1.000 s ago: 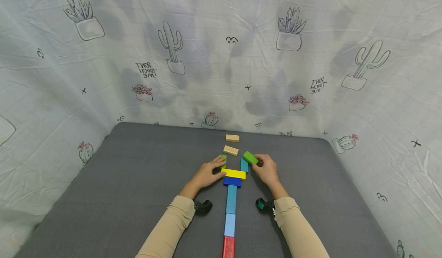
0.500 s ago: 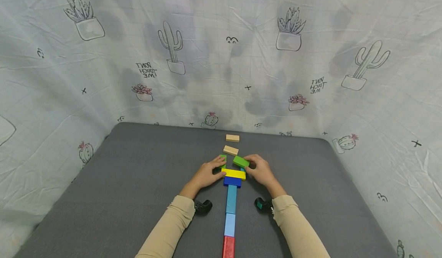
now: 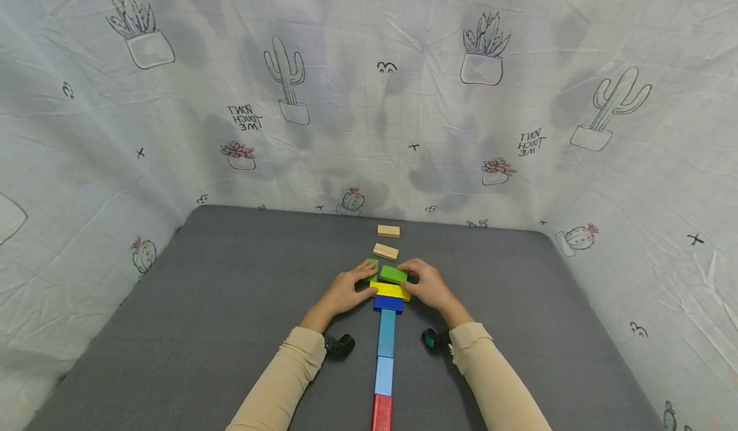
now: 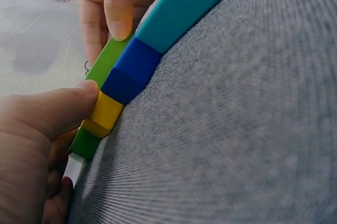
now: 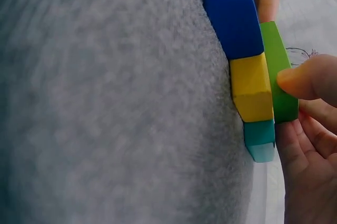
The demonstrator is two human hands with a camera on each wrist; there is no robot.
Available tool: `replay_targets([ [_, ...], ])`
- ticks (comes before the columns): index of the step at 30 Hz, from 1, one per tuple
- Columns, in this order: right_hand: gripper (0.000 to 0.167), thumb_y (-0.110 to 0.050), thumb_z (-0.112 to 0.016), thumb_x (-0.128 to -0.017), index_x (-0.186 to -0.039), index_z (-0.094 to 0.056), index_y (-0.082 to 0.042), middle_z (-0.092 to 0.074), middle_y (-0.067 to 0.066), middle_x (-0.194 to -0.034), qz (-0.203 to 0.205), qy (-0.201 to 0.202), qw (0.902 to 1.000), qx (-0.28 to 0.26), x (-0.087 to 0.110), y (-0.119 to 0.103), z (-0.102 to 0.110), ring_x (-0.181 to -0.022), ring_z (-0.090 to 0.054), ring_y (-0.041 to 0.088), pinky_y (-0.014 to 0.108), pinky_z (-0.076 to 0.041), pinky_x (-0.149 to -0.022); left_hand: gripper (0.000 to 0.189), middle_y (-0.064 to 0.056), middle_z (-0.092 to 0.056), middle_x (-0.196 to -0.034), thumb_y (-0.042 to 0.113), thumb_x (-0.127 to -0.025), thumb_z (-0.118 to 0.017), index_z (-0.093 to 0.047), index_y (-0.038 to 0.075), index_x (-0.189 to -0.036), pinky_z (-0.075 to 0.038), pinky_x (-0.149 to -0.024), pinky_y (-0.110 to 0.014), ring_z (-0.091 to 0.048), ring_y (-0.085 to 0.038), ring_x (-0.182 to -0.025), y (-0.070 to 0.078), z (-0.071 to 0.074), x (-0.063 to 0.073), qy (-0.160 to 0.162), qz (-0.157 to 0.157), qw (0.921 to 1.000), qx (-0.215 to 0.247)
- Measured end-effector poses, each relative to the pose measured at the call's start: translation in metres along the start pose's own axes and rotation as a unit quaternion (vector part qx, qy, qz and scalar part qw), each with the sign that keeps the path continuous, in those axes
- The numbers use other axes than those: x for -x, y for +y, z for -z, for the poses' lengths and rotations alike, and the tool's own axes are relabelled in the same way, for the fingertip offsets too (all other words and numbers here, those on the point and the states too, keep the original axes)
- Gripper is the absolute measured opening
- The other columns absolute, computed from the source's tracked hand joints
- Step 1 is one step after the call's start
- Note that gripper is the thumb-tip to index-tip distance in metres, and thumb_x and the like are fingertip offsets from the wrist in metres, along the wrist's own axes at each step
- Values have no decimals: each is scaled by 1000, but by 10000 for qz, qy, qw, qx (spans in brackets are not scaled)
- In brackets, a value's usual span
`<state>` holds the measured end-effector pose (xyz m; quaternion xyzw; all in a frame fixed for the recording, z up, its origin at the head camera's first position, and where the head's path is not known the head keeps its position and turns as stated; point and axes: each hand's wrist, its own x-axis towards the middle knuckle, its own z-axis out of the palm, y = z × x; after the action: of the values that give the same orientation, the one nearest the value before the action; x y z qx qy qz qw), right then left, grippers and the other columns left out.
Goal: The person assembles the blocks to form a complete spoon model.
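Observation:
My right hand (image 3: 429, 285) pinches a green block (image 3: 394, 274) between thumb and fingers, just behind a yellow block (image 3: 389, 291). In the right wrist view this green block (image 5: 284, 98) sits higher than the yellow one and overlaps it, with a teal block (image 5: 259, 132) lower down beyond. My left hand (image 3: 340, 293) keeps its thumb on the yellow block's left end and its fingers on a second green block (image 3: 373, 265), which runs away from me. A dark blue block (image 3: 388, 303) lies against the yellow block's near side. Part of the teal block is hidden in the head view.
Toward me runs a line of a teal-blue block (image 3: 387, 333), a light blue block (image 3: 384, 376) and a red block (image 3: 382, 413). Two plain wooden blocks (image 3: 385, 251) lie farther back on the grey table (image 3: 259, 258). A printed cloth (image 3: 369, 123) hangs behind.
My right hand has carried the green block leftward, from over the teal block to behind the yellow one, turning it nearly parallel to the yellow. The left hand has stayed put.

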<state>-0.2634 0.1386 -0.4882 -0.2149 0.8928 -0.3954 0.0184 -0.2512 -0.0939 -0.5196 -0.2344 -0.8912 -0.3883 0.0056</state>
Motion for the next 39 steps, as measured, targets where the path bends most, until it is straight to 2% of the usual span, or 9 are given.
replay_targets([
  [23, 33, -6, -64, -88, -121, -64, -4, -57, 12, -124, 139, -384, 9990, 206, -5, -6, -1, -108, -58, 29, 46, -50, -91, 53, 0, -44, -146, 30, -90, -66, -53, 9, -136, -31, -113, -46, -31, -18, -141, -1, -1, 1, 89, 5, 9999, 74],
  [39, 33, -5, -62, -90, -123, -62, -2, -56, 13, -128, 134, -363, 9989, 271, -4, -6, -5, -116, -54, 32, 50, -46, -97, 52, 0, -44, -146, 30, -90, -66, -54, 8, -135, -31, -113, -46, -30, -19, -142, -1, -1, -1, 85, -87, 9999, 31],
])
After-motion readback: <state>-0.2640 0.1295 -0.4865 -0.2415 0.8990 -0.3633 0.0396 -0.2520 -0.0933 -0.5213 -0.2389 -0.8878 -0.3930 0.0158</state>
